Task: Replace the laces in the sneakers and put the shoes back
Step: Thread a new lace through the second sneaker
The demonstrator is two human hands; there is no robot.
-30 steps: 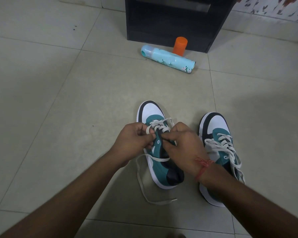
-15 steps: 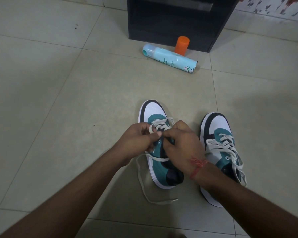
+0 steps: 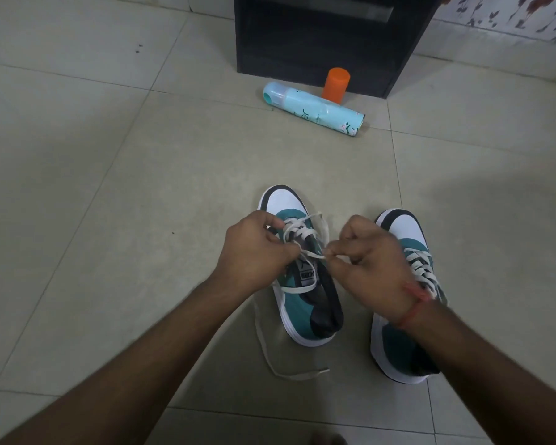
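On the tiled floor [image 3: 109, 187], the left hand [image 3: 254, 252] curls its fingers round the white lace [image 3: 312, 254] over the left sneaker [image 3: 302, 284], whose loose lace end trails on the floor at its near left. The right hand [image 3: 371, 264] pinches the same lace, stretched between the two hands. Right of it stands the laced right sneaker [image 3: 405, 316]; far behind lie a spray can [image 3: 315, 109], an orange cap [image 3: 335, 84] and a dark cabinet [image 3: 328, 36].

We observe that our right hand [image 3: 371, 255] has drawn away to the right from our left hand [image 3: 254, 252], where a second ago the two were pressed together. A short span of white lace [image 3: 313, 254] now stretches taut between them above the left sneaker [image 3: 302, 284], exposing its tongue.
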